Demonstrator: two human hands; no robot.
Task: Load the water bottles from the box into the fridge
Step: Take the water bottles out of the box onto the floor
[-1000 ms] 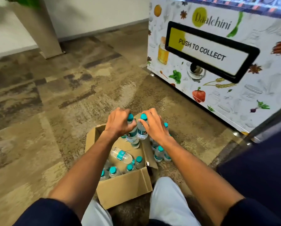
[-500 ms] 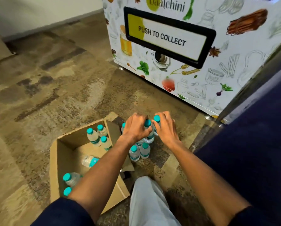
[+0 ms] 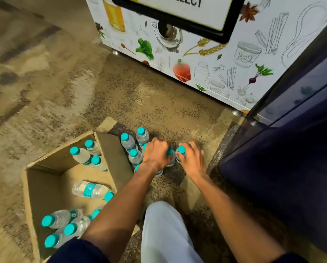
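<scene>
A: What differs from a moment ago?

B: The view has dipped and swung right. The open brown cardboard box [image 3: 45, 179] now sits further left, and the white illustrated vending cabinet [image 3: 206, 59] shows only the tail of its sign. Both hands have come down to the patterned brown carpet [image 3: 64, 82], right of the box.

A: And the hands?

B: Palms down, arms stretched forward. The left hand [image 3: 156, 155] has its fingers curled over a clear plastic water bottle with a teal cap [image 3: 170, 155]. The right hand [image 3: 192, 159] grips the neck of a second teal-capped bottle [image 3: 181, 151] standing beside it.

A: The other bottles?

B: A standing cluster of bottles [image 3: 133, 147] is on the carpet just left of the left hand. More remain in the box, some upright in the far corner, one loose bottle [image 3: 90, 189] lying flat. The dark blue fridge door [image 3: 291, 139] stands at right.
</scene>
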